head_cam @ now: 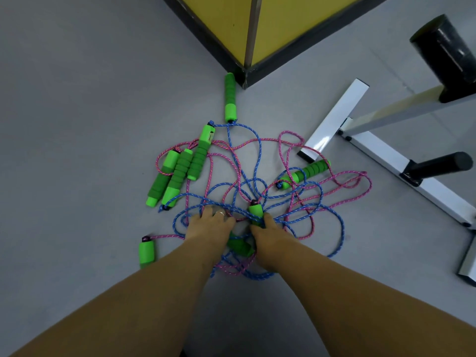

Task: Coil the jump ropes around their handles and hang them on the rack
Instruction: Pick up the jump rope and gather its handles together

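Grey flooring fills the view, and the landmark on it is the tangle [257, 197] of pink and blue jump ropes, heaped loose with nothing yet coiled. Just left of the tangle three green foam handles [177, 173] lie side by side, their cords running into the mess; a single handle [146, 249] sits at the tangle's near-left edge on a pink cord.

Over the tangle's near side the left hand [211, 224] reaches down with its fingers curled into the cords, though whether they pinch a strand I cannot tell. Beside it the right hand [265, 230] grips a green handle [255, 210] that stands up out of the cords, likely chosen as the free end from which to draw one rope clear. Another handle [240, 246] lies between the wrists.

Beyond the tangle one handle [230, 96] rests by the corner of a yellow box [226, 29]. At the tangle's right edge lies one more handle [309, 172], and further right stands the white metal rack [381, 150] with black pegs, bare of ropes, so hanging looks a long way off.
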The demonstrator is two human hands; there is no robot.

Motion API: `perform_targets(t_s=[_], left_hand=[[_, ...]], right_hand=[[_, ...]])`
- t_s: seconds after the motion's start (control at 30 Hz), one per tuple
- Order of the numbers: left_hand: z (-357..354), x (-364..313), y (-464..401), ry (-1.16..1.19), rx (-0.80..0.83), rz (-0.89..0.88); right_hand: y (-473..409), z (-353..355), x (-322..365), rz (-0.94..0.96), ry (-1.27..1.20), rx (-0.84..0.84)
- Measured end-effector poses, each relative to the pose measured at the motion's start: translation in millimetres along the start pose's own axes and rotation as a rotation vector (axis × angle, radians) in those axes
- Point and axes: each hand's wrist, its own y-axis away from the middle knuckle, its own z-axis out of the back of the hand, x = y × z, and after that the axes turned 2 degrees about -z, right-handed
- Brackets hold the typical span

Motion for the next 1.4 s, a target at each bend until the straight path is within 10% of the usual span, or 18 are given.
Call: perform_targets(t_s=[0.33, 0.97, 1.4], left_hand=[[17.1, 5.1, 16.0, -0.028, -0.022, -0.007], [87.6, 32.0, 71.1, 0.358, -0.188, -0.137], [212.1, 29.1, 237.4, 0.407, -0.686, -0.069]], right_hand=[[6.9, -3.4, -2.7, 0.033, -0.513, -0.209], [91.0, 90.1, -2.5, 0.233, -0.640, -0.431], [299.3, 190.0, 28.6, 0.460, -0.828, -0.722]])
